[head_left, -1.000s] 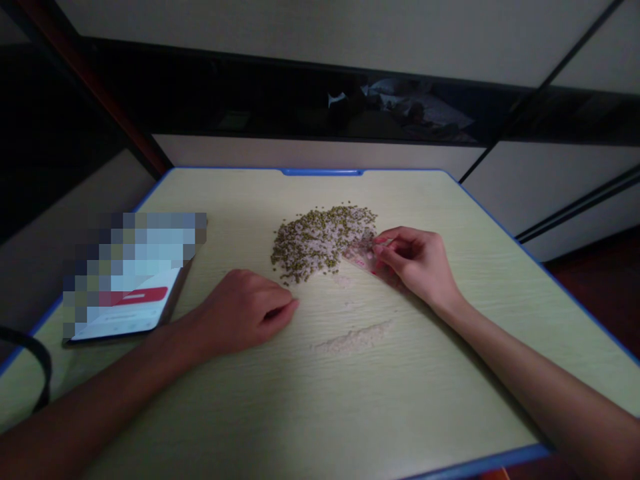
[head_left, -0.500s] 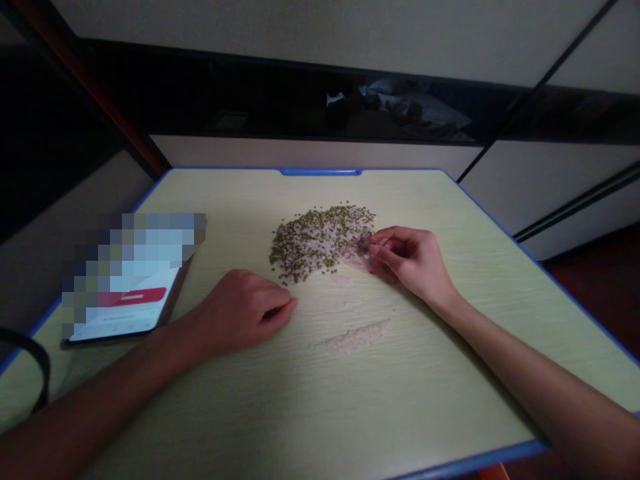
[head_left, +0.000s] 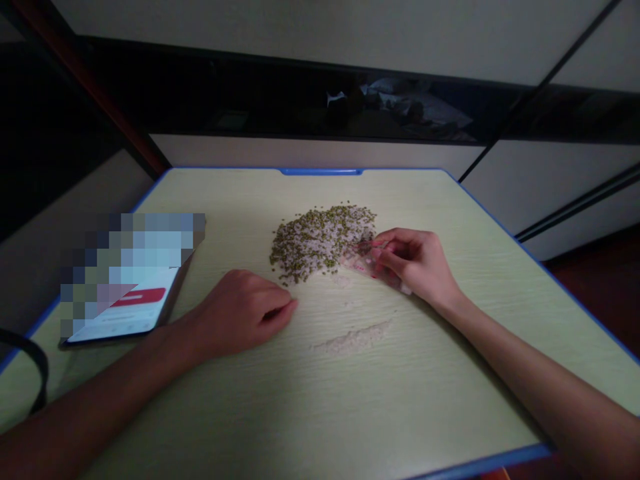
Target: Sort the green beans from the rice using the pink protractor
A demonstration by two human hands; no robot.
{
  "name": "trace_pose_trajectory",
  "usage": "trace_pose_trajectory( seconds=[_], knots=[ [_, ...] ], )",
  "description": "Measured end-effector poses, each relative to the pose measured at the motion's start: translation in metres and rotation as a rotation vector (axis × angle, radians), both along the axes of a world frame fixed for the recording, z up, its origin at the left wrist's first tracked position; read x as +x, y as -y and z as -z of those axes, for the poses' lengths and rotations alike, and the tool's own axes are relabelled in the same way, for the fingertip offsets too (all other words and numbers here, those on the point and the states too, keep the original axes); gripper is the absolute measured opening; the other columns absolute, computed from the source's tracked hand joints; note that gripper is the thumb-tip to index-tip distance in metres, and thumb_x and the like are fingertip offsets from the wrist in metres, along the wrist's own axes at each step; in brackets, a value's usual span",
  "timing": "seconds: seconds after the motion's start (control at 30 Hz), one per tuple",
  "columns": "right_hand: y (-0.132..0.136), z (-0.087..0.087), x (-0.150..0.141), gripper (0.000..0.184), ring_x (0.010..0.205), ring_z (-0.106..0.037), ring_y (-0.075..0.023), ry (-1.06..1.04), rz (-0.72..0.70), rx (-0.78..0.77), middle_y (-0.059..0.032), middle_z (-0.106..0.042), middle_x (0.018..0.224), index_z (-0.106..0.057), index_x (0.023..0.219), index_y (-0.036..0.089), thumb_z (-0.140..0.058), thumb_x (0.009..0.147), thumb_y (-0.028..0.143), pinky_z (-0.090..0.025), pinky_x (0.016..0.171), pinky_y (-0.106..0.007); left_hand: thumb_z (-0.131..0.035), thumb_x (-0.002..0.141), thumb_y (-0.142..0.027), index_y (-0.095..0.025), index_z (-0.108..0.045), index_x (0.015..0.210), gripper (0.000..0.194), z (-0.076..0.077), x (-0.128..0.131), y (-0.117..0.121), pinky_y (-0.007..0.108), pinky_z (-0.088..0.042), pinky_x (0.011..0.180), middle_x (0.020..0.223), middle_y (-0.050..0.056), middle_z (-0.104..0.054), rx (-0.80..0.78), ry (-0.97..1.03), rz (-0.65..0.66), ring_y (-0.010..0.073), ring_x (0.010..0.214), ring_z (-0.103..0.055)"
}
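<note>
The left hand (head_left: 250, 310) lies between 1 tablet (head_left: 117, 323) and the mixed heap (head_left: 320, 243).

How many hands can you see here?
2. The left hand, curled up, is between the tablet and the grain pile. The right hand pinches some clear plastic at the pile's right edge.

Bean pile (head_left: 323, 240) on bench (head_left: 425, 393); tablet (head_left: 143, 293) L of pile, L hand (head_left: 247, 310) front-L, R hand (head_left: 420, 263) w/ plastic (head_left: 361, 266) R, small heap (head_left: 354, 339) in front.
</note>
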State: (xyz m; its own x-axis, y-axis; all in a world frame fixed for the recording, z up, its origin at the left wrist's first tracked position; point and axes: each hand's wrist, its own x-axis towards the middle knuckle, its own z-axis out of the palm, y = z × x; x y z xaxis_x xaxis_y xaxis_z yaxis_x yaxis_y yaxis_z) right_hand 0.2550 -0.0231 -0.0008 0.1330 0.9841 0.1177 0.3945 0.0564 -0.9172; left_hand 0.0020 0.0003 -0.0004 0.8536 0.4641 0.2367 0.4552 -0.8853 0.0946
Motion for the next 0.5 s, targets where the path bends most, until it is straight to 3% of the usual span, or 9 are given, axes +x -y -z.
trace_pose_trajectory(
  seconds=[0.2, 0.5],
  knots=[
    [0.0017, 0.0003, 0.0003, 0.013, 0.034, -0.044, -0.0080, -0.055, 0.032, -0.045, 0.0032, -0.051, 0.047, -0.058, 0.074, 0.012, -0.060, 0.068, 0.023, -0.031, 0.032, -0.020, -0.043, 0.083, -0.020, -0.016, -0.044, 0.047, 0.036, -0.0009, 0.0012, 0.0011, 0.025, -0.022, 0.047, 0.041, -0.004, -0.042, -0.005, 0.001, -0.004, 0.0075, 0.042, -0.034],
    [-0.0014, 0.0058, 0.0014, 0.013, 0.038, -0.046, -0.0072, -0.005, 0.013, 0.007, 0.0031, -0.051, 0.049, -0.060, 0.078, 0.011, -0.059, 0.069, 0.021, -0.033, 0.036, -0.019, -0.043, 0.083, -0.020, -0.016, -0.043, 0.047, 0.036, -0.0009, 0.0003, 0.0009, 0.025, -0.022, 0.047, 0.041, -0.004, -0.042, -0.016, -0.009, -0.006, 0.0073, 0.042, -0.035]
  ],
)
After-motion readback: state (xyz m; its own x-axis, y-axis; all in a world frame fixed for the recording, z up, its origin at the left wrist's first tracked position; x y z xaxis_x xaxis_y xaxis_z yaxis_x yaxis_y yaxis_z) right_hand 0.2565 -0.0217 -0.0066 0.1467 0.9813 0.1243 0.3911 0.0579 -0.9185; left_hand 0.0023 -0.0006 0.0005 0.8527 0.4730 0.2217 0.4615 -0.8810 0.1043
